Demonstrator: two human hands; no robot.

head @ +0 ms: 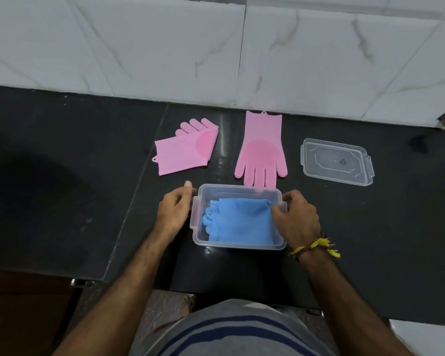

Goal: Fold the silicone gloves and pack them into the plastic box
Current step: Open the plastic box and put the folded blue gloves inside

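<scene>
A clear plastic box (238, 188) stands on the dark counter in front of me. Inside it lies a folded blue silicone glove (242, 220), its fingers pointing left. My left hand (174, 210) rests against the box's left end, fingers curled around the side handle. My right hand (297, 218) reaches over the right rim, with its fingertips pinching the blue glove's right edge. Behind the box two pink silicone gloves lie on the counter: a partly folded one (184, 149) at the back left and a flat one (261, 150), with its fingers toward the box.
The box's clear lid (337, 161) lies on the counter at the right. A white marble-tiled wall (216, 47) rises behind the counter. The counter's front edge runs just before my body, and a seam crosses the dark surface to the left of the box.
</scene>
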